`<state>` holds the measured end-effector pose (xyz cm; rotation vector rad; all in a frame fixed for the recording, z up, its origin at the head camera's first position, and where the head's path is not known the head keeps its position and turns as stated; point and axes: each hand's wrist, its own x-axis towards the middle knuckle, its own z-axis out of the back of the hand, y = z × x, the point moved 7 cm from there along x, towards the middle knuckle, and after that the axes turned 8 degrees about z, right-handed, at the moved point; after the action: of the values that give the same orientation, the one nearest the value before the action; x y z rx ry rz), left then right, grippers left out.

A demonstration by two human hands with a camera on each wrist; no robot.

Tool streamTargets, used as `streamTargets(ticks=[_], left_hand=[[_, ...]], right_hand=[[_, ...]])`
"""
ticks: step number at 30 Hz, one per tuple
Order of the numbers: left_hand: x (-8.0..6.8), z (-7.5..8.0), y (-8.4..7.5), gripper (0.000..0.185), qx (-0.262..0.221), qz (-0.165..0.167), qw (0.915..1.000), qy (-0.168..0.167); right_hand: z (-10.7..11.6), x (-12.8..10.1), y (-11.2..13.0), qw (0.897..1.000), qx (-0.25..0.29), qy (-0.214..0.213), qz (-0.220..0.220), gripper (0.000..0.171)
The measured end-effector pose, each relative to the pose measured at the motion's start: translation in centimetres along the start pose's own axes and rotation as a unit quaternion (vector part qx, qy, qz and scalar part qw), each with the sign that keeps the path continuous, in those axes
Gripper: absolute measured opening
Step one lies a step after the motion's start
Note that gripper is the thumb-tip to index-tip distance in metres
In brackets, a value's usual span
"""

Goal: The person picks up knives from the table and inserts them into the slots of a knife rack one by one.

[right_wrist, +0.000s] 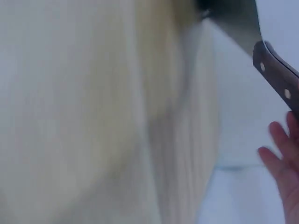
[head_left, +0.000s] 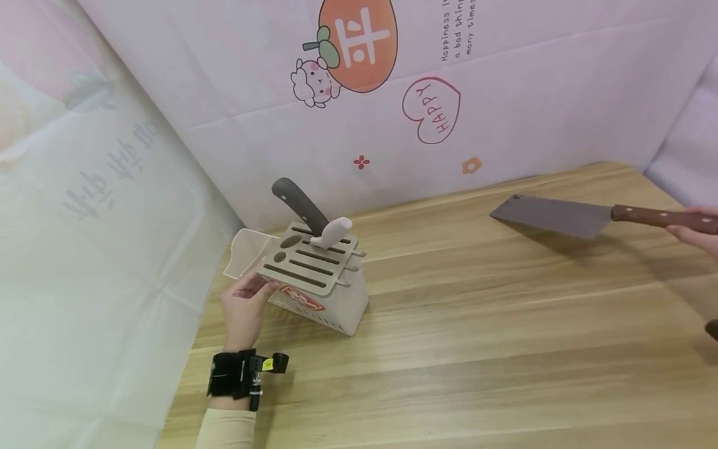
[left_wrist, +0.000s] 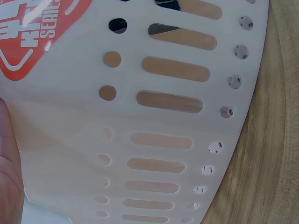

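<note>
At the left of the table stands a light plastic knife block (head_left: 354,302) with a slotted grey top and small side hooks. A black-handled knife (head_left: 301,204) and a white-handled tool (head_left: 335,232) stick up from its slots. My left hand (head_left: 245,308) grips the block's near left corner by the top edge; in the left wrist view part of it lies against the perforated side. At the right, my right hand (head_left: 701,234) holds a cleaver (head_left: 555,215) by its brown riveted handle, blade low over the table. The right wrist view shows the cleaver handle (right_wrist: 275,77) and is blurred.
A clear plastic piece (head_left: 247,249) sits at the block's left side. The wooden table (head_left: 449,349) meets printed cloth walls (head_left: 252,156) at the back and left. A dark object (head_left: 712,328), too cropped to identify, shows at the right edge.
</note>
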<state>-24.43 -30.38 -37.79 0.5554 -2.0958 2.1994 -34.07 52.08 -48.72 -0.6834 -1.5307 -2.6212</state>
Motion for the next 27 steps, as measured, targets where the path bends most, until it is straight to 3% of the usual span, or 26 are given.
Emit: streamTargets(ticks=[1, 2, 4, 5, 6, 7, 8, 9, 10, 14, 15, 17, 20, 22, 25, 27], left_hand=[[0.0, 0.0, 0.0, 0.031, -0.001, 0.001, 1.0, 0.001], [-0.1, 0.1, 0.0, 0.031, 0.0, 0.001, 1.0, 0.001], [-0.1, 0.2, 0.0, 0.032, 0.004, 0.003, 1.0, -0.002], [-0.1, 0.2, 0.1, 0.033, 0.008, 0.004, 1.0, -0.003], [-0.1, 0.3, 0.1, 0.034, 0.011, 0.004, 0.9999, -0.004], [-0.1, 0.3, 0.1, 0.033, 0.014, 0.005, 0.9999, -0.005], [-0.1, 0.3, 0.1, 0.034, 0.017, 0.006, 0.9998, -0.007], [-0.1, 0.4, 0.2, 0.035, 0.019, 0.006, 0.9997, -0.01], [-0.1, 0.4, 0.2, 0.034, 0.02, 0.007, 0.9997, -0.012], [-0.1, 0.0, 0.4, 0.032, 0.021, 0.014, 0.9996, -0.014], [-0.1, -0.2, 0.5, 0.031, 0.021, 0.016, 0.9996, -0.011], [0.0, -0.6, 0.7, 0.033, 0.017, 0.018, 0.9997, -0.002], [0.1, -1.0, 0.8, 0.033, 0.004, 0.016, 0.9998, 0.007], [0.1, -1.1, 0.9, 0.033, 0.0, 0.015, 0.9999, 0.008], [0.1, -0.9, 0.9, 0.032, -0.003, 0.017, 0.9998, 0.002], [0.2, -0.8, 0.8, 0.031, -0.003, 0.019, 0.9998, -0.004]], right_hand=[[-0.1, 0.0, 0.6, 1.0, 0.0, -0.016, -0.017, 0.041], [-0.4, 0.1, 1.2, 0.999, 0.039, -0.03, -0.01, 0.037], [-1.7, -0.2, 4.4, 0.984, 0.17, -0.058, -0.006, 0.031], [-2.5, -0.5, 7.0, 0.967, 0.243, -0.075, 0.0, 0.028], [-3.5, -1.0, 9.8, 0.941, 0.324, -0.096, 0.004, 0.027], [-4.4, -1.4, 12.5, 0.912, 0.394, -0.116, 0.01, 0.026], [-5.1, -1.2, 13.6, 0.876, 0.464, -0.132, 0.018, 0.025], [-5.7, -1.2, 15.0, 0.857, 0.493, -0.151, 0.012, 0.025], [-6.1, -1.0, 16.1, 0.848, 0.503, -0.166, 0.009, 0.025], [-7.3, 0.2, 18.6, 0.85, 0.487, -0.196, -0.044, 0.035], [-7.4, 0.5, 19.2, 0.855, 0.476, -0.198, -0.052, 0.038], [-7.7, 0.8, 20.6, 0.879, 0.431, -0.198, -0.051, 0.044], [-8.2, 1.5, 23.5, 0.895, 0.403, -0.19, 0.014, 0.039], [-8.8, 1.9, 25.6, 0.899, 0.397, -0.172, 0.067, 0.036], [-9.8, 2.1, 28.6, 0.895, 0.412, -0.126, 0.115, 0.036], [-10.4, 2.3, 30.8, 0.885, 0.436, -0.104, 0.126, 0.038]])
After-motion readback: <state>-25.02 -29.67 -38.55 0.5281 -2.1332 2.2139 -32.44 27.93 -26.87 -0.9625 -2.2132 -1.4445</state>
